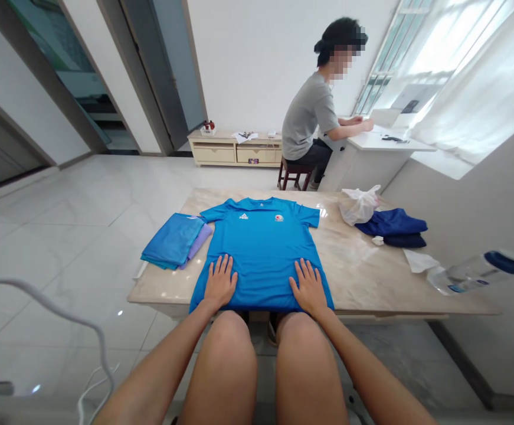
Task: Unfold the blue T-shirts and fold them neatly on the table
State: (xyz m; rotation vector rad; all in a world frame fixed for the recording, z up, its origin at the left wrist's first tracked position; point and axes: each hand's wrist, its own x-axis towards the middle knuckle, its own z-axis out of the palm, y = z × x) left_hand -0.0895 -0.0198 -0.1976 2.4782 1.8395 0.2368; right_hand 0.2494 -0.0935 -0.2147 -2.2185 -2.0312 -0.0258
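Note:
A blue T-shirt [263,251] is spread front side up on the marble-topped table [349,277], its collar at the far side and its hem at the near edge. My left hand [221,281] lies flat on the lower left part of the shirt, fingers spread. On the lower right part rests my right hand [310,286], also flat with its fingers apart. Neither hand grips the cloth. Left of the shirt is a stack of folded clothes [172,239], blue on top with purple and teal showing beneath.
On the table's right stand a white plastic bag [359,203], dark blue folded clothes [392,227], a tissue [419,260] and a clear bottle [473,273] with a blue lid. Beyond, a person [312,118] sits at a white desk [385,140]. A white cable [62,316] hangs at the left.

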